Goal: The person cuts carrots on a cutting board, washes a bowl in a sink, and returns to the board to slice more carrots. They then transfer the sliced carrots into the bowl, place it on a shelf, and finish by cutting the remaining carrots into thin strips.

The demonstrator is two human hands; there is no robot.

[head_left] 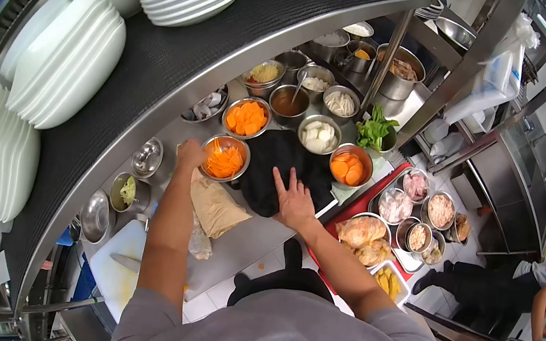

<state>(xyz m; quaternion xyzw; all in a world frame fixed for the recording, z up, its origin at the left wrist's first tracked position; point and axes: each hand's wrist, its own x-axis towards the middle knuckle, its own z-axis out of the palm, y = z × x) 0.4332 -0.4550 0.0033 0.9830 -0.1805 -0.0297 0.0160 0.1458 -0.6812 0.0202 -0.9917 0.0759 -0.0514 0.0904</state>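
Note:
My left hand point(191, 154) is at the left rim of a metal bowl of shredded carrot point(225, 159); its fingers are bent against the rim. With fingers spread, my right hand point(295, 202) lies on a black cloth or bag point(266, 169) on the steel counter. Beside that bowl is a brown paper-like bag point(216, 206). Behind it stands a bowl of sliced carrot point(247, 118). Carrot rounds point(348, 168) fill another bowl to the right of the black item, near a bowl of white pieces point(320, 135).
Stacked white plates point(70, 61) line the shelf above the counter. A knife point(126, 262) lies on a white cutting board point(111, 273) at lower left. Trays with raw meat bowls point(395, 206) stand at right. Another person point(512, 292) is at far right.

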